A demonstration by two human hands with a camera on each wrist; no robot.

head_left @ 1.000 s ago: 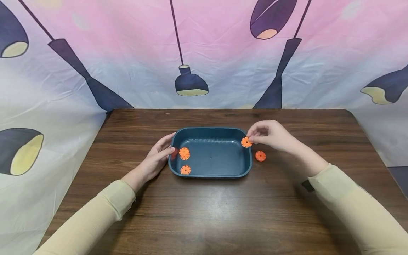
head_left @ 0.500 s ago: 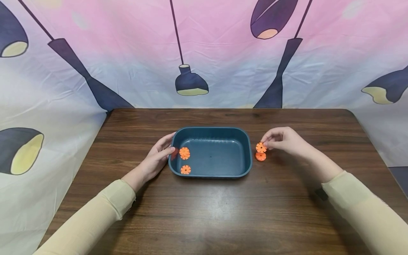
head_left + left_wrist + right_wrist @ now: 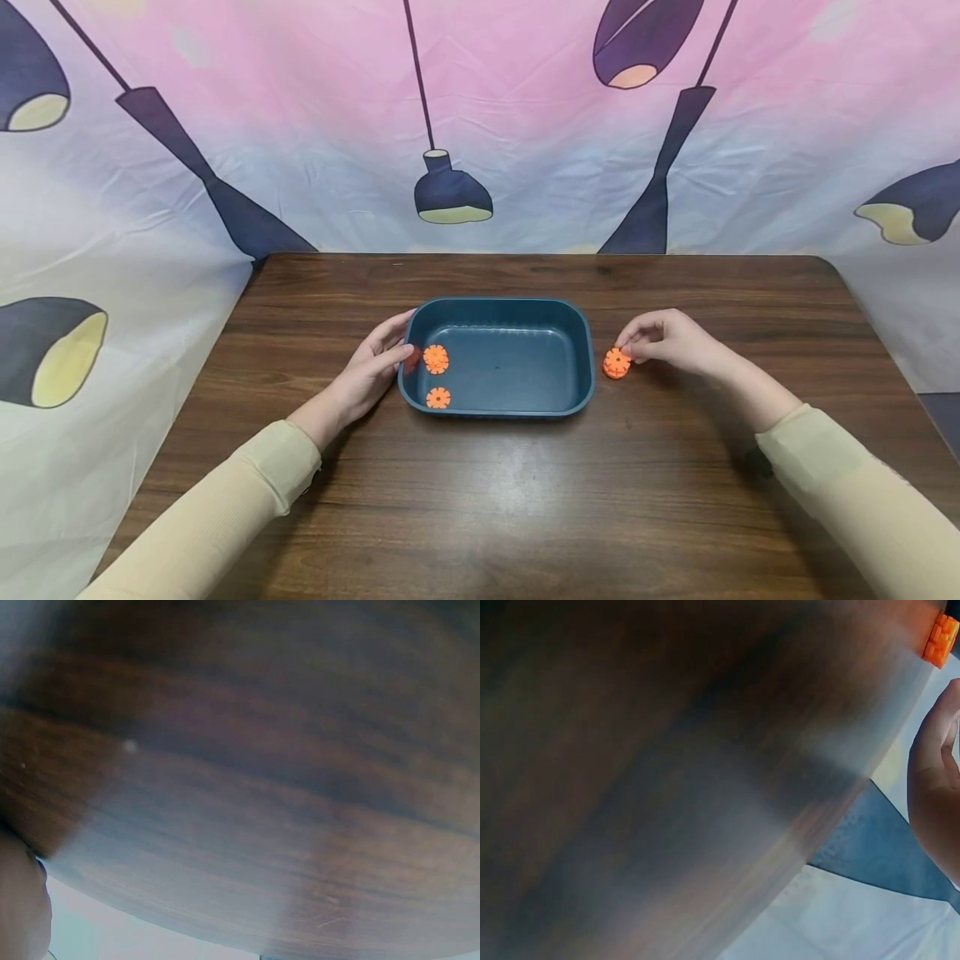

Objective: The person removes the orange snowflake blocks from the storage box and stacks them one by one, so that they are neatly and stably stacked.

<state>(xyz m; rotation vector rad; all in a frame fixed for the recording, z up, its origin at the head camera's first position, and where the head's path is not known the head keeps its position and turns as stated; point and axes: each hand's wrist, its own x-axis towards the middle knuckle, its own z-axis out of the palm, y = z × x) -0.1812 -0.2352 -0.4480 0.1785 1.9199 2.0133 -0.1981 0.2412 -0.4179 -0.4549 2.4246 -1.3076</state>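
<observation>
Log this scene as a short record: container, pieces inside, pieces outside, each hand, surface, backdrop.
Container: blue bin, upright
Pieces inside: overlapping orange discs and a separate orange disc, all at the left end
Pieces outside: orange stack on the table, right of the bin; exact count unclear
Left hand: holds the bin's left end, thumb at the rim
Right hand: pinches the edge of the stack's top disc
Surface: dark wood-grain table
Backdrop: cloth with printed lamps
</observation>
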